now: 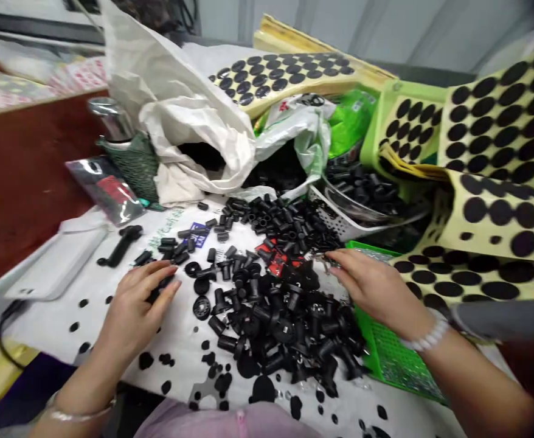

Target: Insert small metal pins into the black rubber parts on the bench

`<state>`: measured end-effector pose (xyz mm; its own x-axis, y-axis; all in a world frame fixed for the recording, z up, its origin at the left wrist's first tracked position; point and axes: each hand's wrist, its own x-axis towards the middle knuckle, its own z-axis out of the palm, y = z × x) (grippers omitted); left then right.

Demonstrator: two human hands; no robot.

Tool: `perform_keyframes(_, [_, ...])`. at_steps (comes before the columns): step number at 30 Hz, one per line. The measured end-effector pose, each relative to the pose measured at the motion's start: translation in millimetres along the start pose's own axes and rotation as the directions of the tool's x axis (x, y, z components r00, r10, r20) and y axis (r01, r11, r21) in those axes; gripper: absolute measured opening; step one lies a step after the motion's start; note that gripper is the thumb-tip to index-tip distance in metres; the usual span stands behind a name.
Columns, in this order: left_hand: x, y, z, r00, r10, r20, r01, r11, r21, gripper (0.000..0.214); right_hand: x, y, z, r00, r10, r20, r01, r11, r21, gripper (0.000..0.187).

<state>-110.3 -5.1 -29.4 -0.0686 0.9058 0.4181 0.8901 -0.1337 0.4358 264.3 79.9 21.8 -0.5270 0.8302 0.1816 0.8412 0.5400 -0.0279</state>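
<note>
A white sheet [52, 322], probably paper or thin cloth, covers part of a dark reddish-brown wooden tabletop [25, 182]. Piled on the sheet is a heap of black rubber fittings [267, 316], with loose black rubber dots [146, 360] scattered toward the near edge. A green plastic basket [395, 359] sits at the right, a flat white plastic case [57, 261] at the left

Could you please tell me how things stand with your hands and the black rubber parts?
Left hand curled at the edge of the black rubber parts, grip unclear. Right hand at small metal bits. Green basket beside right hand.
</note>
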Motion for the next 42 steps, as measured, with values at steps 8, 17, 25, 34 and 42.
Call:
perform_keyframes(8, [5.9, -1.1, 11.3, 1.000, 0.018, 0.024, -0.017, 0.999, -0.034, 0.035, 7.9, 25.4, 6.2, 0.944, 0.201, 0.260, -0.152, 0.969, -0.195, 0.017])
perform_keyframes(17, [2.7, -10.9, 17.7, 0.999, -0.010, 0.040, 0.012, 0.998, -0.058, 0.033, 39.2, 13.8, 25.7, 0.895, 0.200, 0.398, -0.093, 0.958, -0.272, 0.024])
perform_keyframes(25, [5.6, 5.2, 8.0, 0.998, 0.020, 0.064, -0.017, 0.999, -0.039, 0.030, 42.2, 12.0, 40.5, 0.893, 0.178, 0.414, -0.060, 0.958, -0.282, 0.025])
perform_keyframes(34, [16.1, 21.1, 22.6, 0.976, 0.207, 0.061, -0.206, 0.978, -0.025, 0.027, 51.7, 10.2, 22.7, 0.951, 0.157, 0.265, -0.103, 0.973, -0.207, 0.025])
perform_keyframes(42, [12.2, 24.7, 28.5, 0.963, 0.246, 0.108, -0.246, 0.969, -0.016, 0.026, 80.7, 0.9, 35.7, 0.979, 0.104, 0.174, -0.094, 0.993, -0.064, 0.026])
